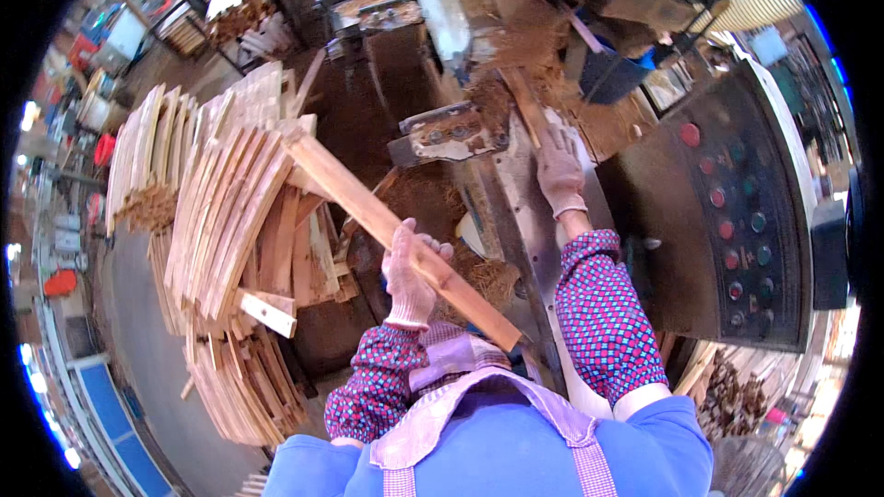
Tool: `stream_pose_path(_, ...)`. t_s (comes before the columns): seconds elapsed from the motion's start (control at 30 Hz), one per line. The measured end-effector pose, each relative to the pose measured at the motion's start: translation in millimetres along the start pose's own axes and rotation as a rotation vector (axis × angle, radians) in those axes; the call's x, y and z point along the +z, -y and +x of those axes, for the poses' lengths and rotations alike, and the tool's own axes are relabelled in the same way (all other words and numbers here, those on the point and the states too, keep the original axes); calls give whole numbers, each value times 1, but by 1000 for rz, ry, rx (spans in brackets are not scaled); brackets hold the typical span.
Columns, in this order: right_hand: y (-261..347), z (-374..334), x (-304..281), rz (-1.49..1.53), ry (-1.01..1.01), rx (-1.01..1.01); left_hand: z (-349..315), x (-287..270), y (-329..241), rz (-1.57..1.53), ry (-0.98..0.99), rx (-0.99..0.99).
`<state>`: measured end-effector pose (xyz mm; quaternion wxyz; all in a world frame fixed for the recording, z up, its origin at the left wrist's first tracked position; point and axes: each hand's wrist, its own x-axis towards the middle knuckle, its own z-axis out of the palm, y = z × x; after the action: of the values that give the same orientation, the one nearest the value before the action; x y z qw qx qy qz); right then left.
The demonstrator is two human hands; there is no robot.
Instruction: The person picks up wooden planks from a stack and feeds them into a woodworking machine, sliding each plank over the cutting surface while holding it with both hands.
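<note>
The steel machine bed (pixel 516 211) carries one wooden strip (pixel 527 108) — sawdust (pixel 493 101) heaped around it.

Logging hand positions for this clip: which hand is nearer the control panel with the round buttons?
Right. The right hand presses a strip on the machine bed just left of the panel; the left hand grips a plank farther left.

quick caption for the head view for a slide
Gloved left hand grips a wooden slat while the right hand presses another strip on the machine table.

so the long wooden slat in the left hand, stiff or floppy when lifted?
Probably stiff: the slat stays straight though the left hand grips it off-centre. Likely light, since one hand carries it. Flat faces suggest it won't roll.
</note>
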<state>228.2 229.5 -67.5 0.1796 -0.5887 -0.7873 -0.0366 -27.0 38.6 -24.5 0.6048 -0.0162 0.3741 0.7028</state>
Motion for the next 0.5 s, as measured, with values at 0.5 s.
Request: stream_pose_path(0.5,60,-307,-147,377,463,441,148,-148,-120,-311,799,75)
